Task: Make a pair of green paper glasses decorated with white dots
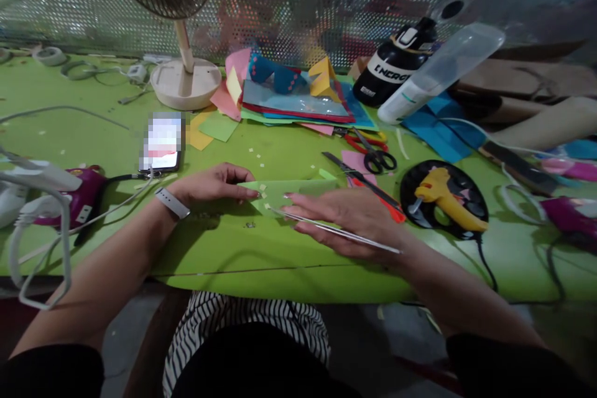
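My left hand [217, 183], with a pale band on the wrist, pinches the left end of a light green paper piece [308, 186] just above the table. Small pale yellow paper squares [263, 188] lie on that end, close to my left fingertips. In my right hand [349, 217] are thin silver tweezers [342, 233], slanting along the fingers. Their tip points left and meets or nearly meets one of the squares; contact is hard to tell. The fingers of my right hand also reach over the right part of the green paper and hide some of it.
On the green table [224, 249] a yellow glue gun [443, 199] rests on a black dish at right. Scissors [377, 158] and a black-bladed cutter [364, 183] lie nearer. A phone [163, 142], fan [185, 84], paper stack [298, 109] and bottles [389, 68] stand behind; cables run left.
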Motion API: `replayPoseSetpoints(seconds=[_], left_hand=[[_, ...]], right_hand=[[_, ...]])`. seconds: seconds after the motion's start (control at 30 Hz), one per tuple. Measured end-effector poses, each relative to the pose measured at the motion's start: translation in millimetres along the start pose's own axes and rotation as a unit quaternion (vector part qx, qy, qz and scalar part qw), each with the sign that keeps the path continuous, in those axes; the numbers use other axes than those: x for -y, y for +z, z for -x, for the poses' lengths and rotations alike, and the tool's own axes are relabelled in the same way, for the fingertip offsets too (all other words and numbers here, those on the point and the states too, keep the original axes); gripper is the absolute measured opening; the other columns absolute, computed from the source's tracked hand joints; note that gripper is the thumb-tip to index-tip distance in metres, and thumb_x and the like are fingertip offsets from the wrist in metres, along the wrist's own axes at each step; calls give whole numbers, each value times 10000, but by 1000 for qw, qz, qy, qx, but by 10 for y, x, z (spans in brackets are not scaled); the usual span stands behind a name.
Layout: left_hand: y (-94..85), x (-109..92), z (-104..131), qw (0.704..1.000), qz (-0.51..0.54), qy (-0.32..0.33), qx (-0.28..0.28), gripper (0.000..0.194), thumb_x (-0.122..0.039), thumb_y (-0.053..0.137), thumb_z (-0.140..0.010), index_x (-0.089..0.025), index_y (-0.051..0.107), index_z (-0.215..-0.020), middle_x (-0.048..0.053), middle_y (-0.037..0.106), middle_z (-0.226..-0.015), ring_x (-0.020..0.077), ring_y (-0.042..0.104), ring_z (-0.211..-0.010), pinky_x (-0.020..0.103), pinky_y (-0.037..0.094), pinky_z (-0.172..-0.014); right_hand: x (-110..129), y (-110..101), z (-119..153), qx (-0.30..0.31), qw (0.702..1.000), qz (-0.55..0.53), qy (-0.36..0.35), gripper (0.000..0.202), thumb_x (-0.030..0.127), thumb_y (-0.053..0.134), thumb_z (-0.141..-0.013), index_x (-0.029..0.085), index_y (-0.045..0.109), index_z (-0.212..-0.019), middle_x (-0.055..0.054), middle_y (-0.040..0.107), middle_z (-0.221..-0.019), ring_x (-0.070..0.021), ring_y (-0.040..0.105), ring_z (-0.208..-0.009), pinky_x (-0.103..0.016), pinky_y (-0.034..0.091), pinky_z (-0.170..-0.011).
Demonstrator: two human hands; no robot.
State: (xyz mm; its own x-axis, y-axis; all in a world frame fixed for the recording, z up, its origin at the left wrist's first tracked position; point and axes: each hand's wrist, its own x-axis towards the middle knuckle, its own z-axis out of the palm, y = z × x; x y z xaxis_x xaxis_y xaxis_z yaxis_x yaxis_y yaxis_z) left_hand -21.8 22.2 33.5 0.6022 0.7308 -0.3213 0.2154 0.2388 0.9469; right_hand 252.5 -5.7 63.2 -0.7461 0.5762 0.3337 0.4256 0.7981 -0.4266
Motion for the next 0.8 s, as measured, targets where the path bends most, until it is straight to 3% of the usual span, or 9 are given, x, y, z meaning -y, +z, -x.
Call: replayPoseSetpoints(seconds=[0.07,0.13,0.3,0.6,0.8], left_hand=[[9,-8,2,1000,5,-1,-1,237,-342,757,-741,-137,654,-803,-12,604,-666,73,499,-567,198,366,-521],[15,-10,0,1000,7,1,-4,244,-343,760,-738,-134,650,-797,-12,607,-667,72,502,-570,194,368,-524],[17,5,-11,1000,3,17,-5,231,-334,749,-751,-131,653,-801,-8,608,-676,72,505,-584,199,374,-548],[22,30,-21,999,-18,39,-14,243,-356,729,-776,-130,641,-791,-13,590,-684,69,489,-586,202,365,-547],[36,24,-24,999,-25,38,-26,265,-384,720,-784,-134,642,-827,-21,578,-692,66,477,-572,199,355,-527]], right_hand=[[-5,26,-9,-44,991,61,-113,466,300,549,-956,352,461,-1411,7,766,-954,-178,698,-686,-309,502,-582],[2,50,-25,-86,977,99,-167,511,240,531,-968,299,391,-1456,1,765,-956,-154,674,-626,-293,474,-532],[31,108,-7,-103,979,139,-107,323,296,488,-979,224,593,-1276,2,716,-699,-149,588,-494,-282,432,-474],[46,197,77,-102,989,97,-37,300,297,536,-945,218,641,-1214,-15,739,-743,-157,646,-554,-265,519,-543],[87,213,66,-160,984,71,-37,263,237,571,-920,159,667,-1151,-41,760,-801,-142,684,-612,-235,544,-592]])
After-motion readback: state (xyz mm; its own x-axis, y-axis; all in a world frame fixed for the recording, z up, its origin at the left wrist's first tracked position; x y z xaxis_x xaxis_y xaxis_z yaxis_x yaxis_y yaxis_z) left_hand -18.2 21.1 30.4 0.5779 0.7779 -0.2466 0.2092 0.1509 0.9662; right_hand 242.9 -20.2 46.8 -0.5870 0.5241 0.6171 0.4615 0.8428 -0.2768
